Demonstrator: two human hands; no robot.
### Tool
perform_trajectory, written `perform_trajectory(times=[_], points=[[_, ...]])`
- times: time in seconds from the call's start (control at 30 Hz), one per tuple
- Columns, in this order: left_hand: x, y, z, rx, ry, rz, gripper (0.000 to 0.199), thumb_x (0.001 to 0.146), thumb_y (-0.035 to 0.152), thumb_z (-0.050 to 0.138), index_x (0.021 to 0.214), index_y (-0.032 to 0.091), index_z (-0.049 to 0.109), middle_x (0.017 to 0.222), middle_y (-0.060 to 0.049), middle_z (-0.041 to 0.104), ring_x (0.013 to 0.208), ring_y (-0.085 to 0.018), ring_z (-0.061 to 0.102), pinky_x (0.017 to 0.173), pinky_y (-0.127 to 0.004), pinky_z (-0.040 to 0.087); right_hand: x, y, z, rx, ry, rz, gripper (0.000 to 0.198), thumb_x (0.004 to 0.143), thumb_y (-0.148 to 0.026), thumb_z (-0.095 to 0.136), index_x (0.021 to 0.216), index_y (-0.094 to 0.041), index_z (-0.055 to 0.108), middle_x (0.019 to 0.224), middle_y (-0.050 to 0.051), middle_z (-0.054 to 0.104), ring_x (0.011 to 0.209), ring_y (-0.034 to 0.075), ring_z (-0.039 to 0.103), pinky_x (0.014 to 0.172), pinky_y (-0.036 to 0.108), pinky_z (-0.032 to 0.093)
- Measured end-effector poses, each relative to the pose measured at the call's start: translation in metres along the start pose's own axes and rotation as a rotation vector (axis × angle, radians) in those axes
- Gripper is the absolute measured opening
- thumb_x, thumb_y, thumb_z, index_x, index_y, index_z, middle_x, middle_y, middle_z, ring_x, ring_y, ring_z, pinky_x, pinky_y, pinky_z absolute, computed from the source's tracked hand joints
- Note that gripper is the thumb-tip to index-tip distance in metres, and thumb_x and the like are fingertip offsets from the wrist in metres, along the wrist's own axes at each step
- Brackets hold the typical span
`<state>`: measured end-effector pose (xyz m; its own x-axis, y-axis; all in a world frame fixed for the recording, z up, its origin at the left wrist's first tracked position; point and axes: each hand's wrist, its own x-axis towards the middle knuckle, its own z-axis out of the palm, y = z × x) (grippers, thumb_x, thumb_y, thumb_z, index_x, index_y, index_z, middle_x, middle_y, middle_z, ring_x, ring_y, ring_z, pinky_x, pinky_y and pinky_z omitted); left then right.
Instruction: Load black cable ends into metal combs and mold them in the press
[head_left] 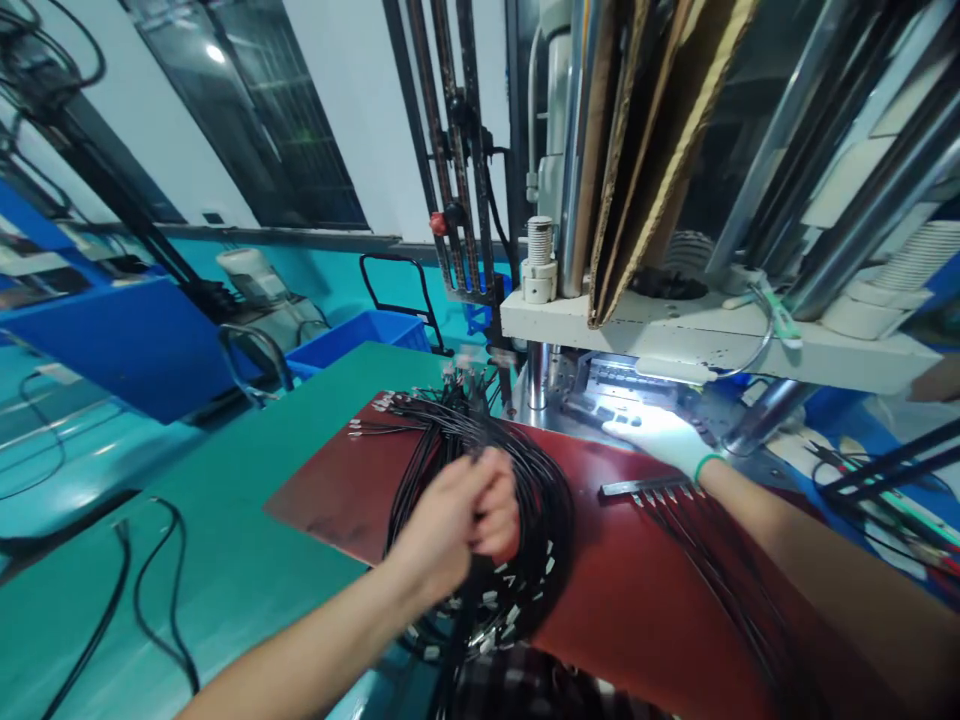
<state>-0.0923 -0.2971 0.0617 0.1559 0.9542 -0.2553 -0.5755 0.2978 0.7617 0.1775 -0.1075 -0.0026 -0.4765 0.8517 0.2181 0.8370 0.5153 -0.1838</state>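
My bare left hand (457, 515) is closed around strands of a large coiled bundle of black cables (517, 520) lying on a red mat (630, 590). The cable ends carry small white tags and metal terminals (375, 415). My right hand (664, 435) wears a white glove and reaches flat into the lit opening of a press machine (622, 385), fingers on the tooling there. Whether it holds anything is hidden. A row of black wires (675, 505) fans out beside a metal strip just under my right wrist.
The red mat lies on a green table (247, 540). The machine's white platen (705, 335) and steel columns stand above the right hand, with cardboard sheets (660, 130) leaning upright. A blue bin (352, 335) and a chair frame sit behind the table. Loose black cables (150, 590) lie at left.
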Motion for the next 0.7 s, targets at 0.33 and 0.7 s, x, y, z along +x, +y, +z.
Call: perform_trajectory(times=[0.33,0.7], points=[[0.073,0.075,-0.112,1.154,0.827,0.450,0.024,0.085,0.034,0.053,0.076,0.012,0.057,0.071,-0.006,0.057,0.074,-0.022,0.061,0.072,-0.031,0.052,-0.005,-0.037,0.030,-0.145,-0.076,0.031,0.031,0.091,-0.044,0.054,0.091,-0.016,0.065,0.096,0.011,0.065,0.089,0.023,0.059,0.077,0.031,0.043],[0.191,-0.035,-0.030,1.908,-0.332,0.559,0.030,0.088,0.025,0.057,0.118,0.022,0.058,0.116,-0.008,0.057,0.109,-0.026,0.051,0.094,-0.042,0.043,-0.007,-0.031,0.028,-0.002,-0.076,0.020,0.029,0.092,-0.042,0.055,0.097,-0.015,0.067,0.097,0.007,0.065,0.093,0.019,0.059,0.083,0.033,0.047]])
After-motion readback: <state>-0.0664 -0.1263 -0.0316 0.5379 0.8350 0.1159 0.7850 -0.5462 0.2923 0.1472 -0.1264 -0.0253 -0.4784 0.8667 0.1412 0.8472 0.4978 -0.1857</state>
